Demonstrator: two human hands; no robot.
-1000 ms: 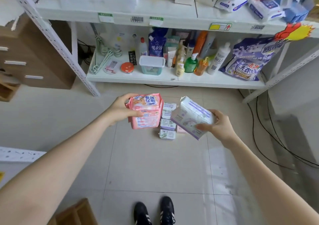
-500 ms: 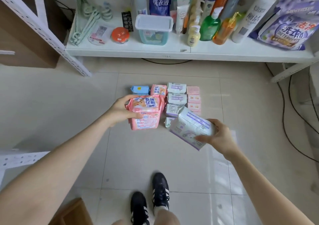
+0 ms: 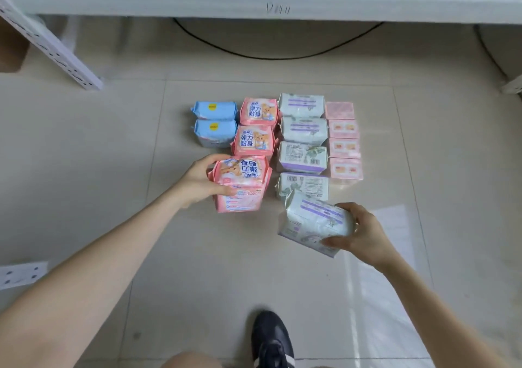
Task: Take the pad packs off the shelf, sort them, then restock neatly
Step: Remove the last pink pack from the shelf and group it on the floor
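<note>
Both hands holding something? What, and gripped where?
Left hand grips the pink pack by its left edge, thumb on top. Right hand grips the white-and-purple pack by its right end, thumb above, fingers beneath.

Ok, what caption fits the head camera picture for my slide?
Left hand holds a pink pad pack, right hand a white-and-purple pad pack, by sorted columns on the tiled floor.

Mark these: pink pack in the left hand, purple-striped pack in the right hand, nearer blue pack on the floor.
held pink pack (image 3: 244,174): head view, on its printed top face.
held purple-striped pack (image 3: 313,220): head view, mid front face.
nearer blue pack (image 3: 216,135): head view, below its yellow sticker.
</note>
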